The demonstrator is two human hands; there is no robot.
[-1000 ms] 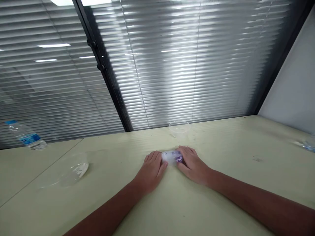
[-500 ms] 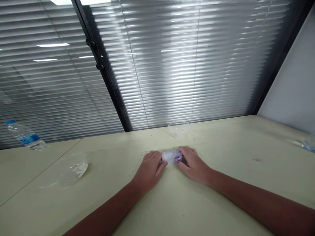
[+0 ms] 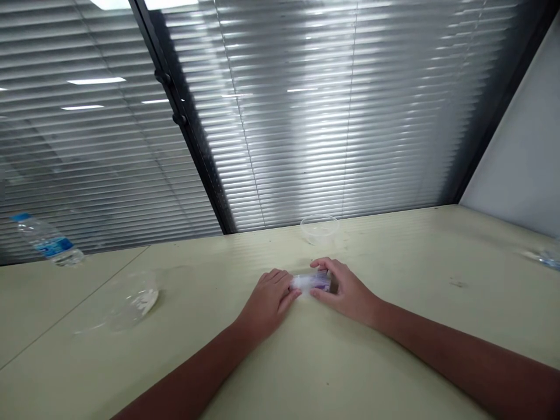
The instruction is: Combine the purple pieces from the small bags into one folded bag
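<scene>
The small white-and-purple packet lies on the pale table, between our two hands, its length running roughly from one hand to the other. Our left hand has its fingers drawn in narrow on the left end, thumb along the near side. Our right hand is looser at the purple end: thumb and forefinger stand wide apart, curved about it with a gap showing, and we cannot tell whether any fingertip touches the wrap.

That uneven hold is our main worry. With the left hand the firmer of the two, a push from that side could swing or roll the purple end out between the parted right fingers. The wrap looks thin and glossy—we judge it slippery—so a light pinch might slide off, while a hard one could crumple it. The blur over the packet hides its edges, and we could misjudge where to press.

Farther back, the clear round tub sits near the blinds; a sudden forward slip might knock it. The crumpled clear plastic on our left looks light enough to be dragged by a sleeve or forearm.
</scene>
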